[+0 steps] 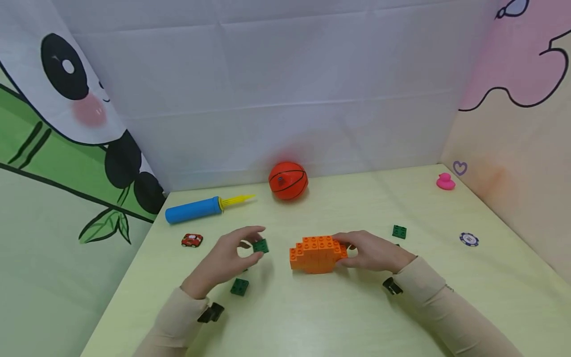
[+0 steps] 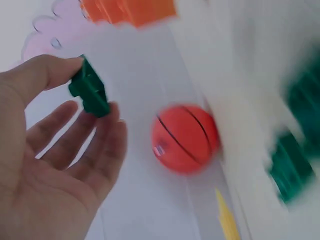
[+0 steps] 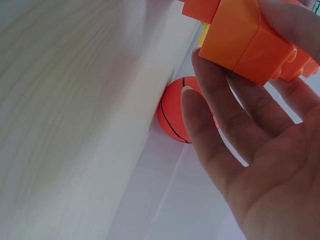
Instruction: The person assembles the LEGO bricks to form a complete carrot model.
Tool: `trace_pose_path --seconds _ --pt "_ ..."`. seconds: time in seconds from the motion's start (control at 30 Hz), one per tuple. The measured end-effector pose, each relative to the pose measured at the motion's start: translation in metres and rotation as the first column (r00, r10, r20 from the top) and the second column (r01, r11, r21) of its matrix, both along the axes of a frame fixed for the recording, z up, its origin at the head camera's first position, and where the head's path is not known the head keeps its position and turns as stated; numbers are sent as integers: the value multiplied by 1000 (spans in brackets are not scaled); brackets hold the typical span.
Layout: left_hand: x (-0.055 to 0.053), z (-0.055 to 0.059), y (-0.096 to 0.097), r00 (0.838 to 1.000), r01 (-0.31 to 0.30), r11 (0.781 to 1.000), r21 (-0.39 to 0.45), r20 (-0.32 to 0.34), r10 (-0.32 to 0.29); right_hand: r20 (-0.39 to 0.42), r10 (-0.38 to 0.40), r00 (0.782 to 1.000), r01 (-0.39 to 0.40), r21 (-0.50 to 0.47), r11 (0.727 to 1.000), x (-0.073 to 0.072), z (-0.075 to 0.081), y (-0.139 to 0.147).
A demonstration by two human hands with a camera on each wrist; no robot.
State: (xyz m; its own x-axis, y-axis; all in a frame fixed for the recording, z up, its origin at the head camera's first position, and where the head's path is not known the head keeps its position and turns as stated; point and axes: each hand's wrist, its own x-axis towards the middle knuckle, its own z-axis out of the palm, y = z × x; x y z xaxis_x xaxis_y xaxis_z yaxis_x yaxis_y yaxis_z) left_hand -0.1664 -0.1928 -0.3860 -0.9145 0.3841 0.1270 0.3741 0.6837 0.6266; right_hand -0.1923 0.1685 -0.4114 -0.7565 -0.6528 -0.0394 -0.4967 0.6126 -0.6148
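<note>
My left hand (image 1: pixel 229 255) pinches a small green building brick (image 1: pixel 260 246) between thumb and fingertips, above the table. In the left wrist view that green brick (image 2: pixel 90 90) is seen edge-on, its studs facing the palm side. My right hand (image 1: pixel 372 250) grips the right end of a stepped block of joined orange bricks (image 1: pixel 317 255). The right wrist view has the orange block (image 3: pixel 240 40) between the thumb and some of the fingers, partly cut off by the frame. A gap separates the green brick from the orange block.
Loose green bricks lie by the left forearm (image 1: pixel 239 286) and beyond the right hand (image 1: pixel 399 231). Toward the back are a blue pump (image 1: pixel 194 210) and a small basketball (image 1: pixel 288 181). A red toy car (image 1: pixel 192 240), a pink duck (image 1: pixel 445 181) and a poker chip (image 1: pixel 469 239) lie at the sides.
</note>
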Motion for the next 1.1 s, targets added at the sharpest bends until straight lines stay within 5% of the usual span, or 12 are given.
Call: trace_pose_path --seconds 0.17,0.3,1.1 --pt "-3 10 47 987 154 980 128 -74 -146 3 8 1000 -8 -3 1000 -1 0 0" --pt "-6 7 64 976 212 963 167 -87 -200 15 6 1000 -6 -2 1000 -1 1 -1" --pt "-14 10 72 963 268 961 70 -44 -266 22 8 1000 -8 -10 1000 1 2 -1"
